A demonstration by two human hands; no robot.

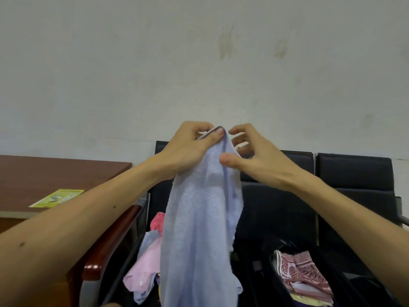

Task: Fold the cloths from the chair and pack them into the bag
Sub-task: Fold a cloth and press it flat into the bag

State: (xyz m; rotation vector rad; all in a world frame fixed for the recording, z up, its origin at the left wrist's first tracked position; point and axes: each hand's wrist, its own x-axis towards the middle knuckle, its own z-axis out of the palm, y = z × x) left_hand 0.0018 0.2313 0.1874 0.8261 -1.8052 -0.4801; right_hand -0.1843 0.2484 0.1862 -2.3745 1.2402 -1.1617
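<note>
A light blue towel (199, 229) hangs lengthwise in front of me, above the black chair (276, 196). My left hand (190, 147) pinches its top corner between thumb and fingers. My right hand (254, 151) is right beside it with spread, bent fingers; its thumb touches the towel's upper edge, and I cannot tell whether it grips. On the seat below lie a pink cloth (143, 269), a red-pink cloth (157, 221) and another pale blue one. The open black bag (261, 280) at lower right holds a red-and-white patterned cloth (296, 269) on top of other folded pieces.
A reddish-brown desk (55, 173) stands to the left with a green-yellow leaflet (58, 197) on it. A wooden armrest (110, 240) lies between desk and seat. A second black chair (358, 173) is to the right, and a plain wall is behind.
</note>
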